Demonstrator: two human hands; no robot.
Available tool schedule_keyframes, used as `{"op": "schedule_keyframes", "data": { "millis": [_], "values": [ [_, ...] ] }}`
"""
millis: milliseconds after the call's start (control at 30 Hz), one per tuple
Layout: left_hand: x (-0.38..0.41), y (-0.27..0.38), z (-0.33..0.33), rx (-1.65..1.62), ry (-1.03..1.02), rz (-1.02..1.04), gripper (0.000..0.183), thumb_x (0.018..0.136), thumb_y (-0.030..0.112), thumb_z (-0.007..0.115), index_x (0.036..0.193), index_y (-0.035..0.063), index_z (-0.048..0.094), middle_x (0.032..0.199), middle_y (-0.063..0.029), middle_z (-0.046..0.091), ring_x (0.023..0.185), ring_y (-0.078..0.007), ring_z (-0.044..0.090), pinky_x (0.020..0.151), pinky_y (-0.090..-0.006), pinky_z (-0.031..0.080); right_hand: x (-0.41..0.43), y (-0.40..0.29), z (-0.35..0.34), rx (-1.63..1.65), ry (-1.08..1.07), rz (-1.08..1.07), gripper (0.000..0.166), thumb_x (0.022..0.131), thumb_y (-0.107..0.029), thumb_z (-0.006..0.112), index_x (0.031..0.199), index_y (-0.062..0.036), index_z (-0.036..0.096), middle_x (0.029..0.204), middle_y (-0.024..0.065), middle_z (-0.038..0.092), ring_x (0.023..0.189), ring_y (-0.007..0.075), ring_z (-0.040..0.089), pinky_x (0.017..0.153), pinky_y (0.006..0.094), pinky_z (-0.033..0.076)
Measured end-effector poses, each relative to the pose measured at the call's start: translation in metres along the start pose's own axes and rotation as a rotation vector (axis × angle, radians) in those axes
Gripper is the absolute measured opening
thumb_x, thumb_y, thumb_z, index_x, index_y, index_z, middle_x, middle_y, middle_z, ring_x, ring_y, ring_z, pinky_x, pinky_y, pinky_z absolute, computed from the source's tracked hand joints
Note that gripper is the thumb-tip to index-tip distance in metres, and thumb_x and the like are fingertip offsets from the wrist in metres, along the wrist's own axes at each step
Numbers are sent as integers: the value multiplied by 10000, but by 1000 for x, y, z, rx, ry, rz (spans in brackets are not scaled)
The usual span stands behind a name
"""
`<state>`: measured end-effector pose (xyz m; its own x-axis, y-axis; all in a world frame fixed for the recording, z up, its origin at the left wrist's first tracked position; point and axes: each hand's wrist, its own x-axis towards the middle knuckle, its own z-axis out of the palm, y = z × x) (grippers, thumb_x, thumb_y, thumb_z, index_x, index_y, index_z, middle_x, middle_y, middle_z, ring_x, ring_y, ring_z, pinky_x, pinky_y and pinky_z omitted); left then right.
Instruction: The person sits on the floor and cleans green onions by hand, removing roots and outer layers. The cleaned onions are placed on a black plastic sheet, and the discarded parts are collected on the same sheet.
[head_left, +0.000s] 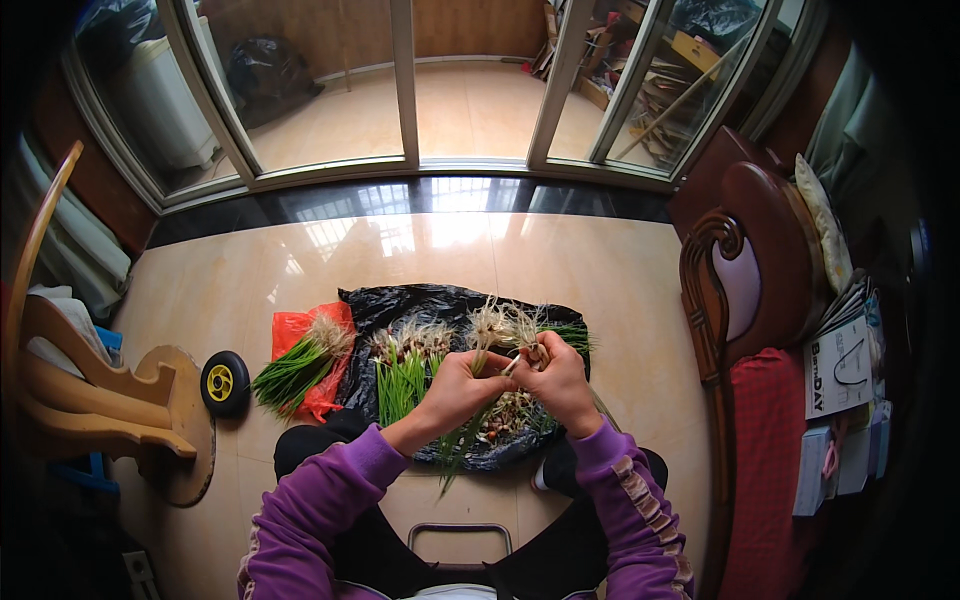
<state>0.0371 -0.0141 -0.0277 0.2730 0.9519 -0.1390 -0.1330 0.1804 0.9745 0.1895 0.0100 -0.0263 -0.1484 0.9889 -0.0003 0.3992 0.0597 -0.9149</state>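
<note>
My left hand (474, 384) and my right hand (551, 373) meet over a black plastic sheet (442, 298). Long green leaves trail down from my left hand, which pinches green onions (466, 442). My right fingers grip the white, rooty ends beside it. A row of green onions (399, 386) lies on the sheet left of my hands, roots away from me. Below my hands sit loose peelings and small bulbs (501, 421). More greens (568, 337) show behind my right hand. Another bunch of green onions (300, 367) rests on a red plastic bag (330, 394).
A black wheel with a yellow hub (225, 384) lies near a wooden stand (176, 420) at left. A carved wooden seat with a red checked cushion (772, 435) stands at right. Sliding glass doors (409, 90) are ahead. A metal bar (460, 528) shows between my legs.
</note>
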Motion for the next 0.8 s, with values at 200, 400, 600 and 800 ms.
{"op": "schedule_keyframes", "data": {
  "millis": [200,400,600,800],
  "values": [
    [2,5,-6,-246,-34,-297,209,732,91,623,924,10,601,746,-22,607,499,-13,441,424,-144,314,-2,-6,0,-49,8,-39,263,660,-127,605,840,32,498,656,113,569,582,139,562,528,268,460],
    [1,8,-5,-398,-33,-357,171,740,85,608,901,28,606,648,20,567,425,-6,339,386,-152,230,-2,-11,1,-82,14,-61,280,656,-114,606,857,41,488,672,132,578,599,173,584,536,281,470],
    [-1,16,-6,-430,-52,-393,173,734,76,610,898,25,591,621,30,557,415,3,329,379,-148,219,-2,-10,-2,-64,-7,-126,215,677,-42,566,866,22,484,648,128,570,583,181,580,524,285,457],
    [-4,21,-11,-464,-109,-426,173,739,57,592,903,34,541,721,-22,606,413,11,338,364,-127,227,7,6,-25,41,62,-195,193,689,5,545,871,-8,482,618,84,549,546,133,535,491,267,420]
  ]
}}
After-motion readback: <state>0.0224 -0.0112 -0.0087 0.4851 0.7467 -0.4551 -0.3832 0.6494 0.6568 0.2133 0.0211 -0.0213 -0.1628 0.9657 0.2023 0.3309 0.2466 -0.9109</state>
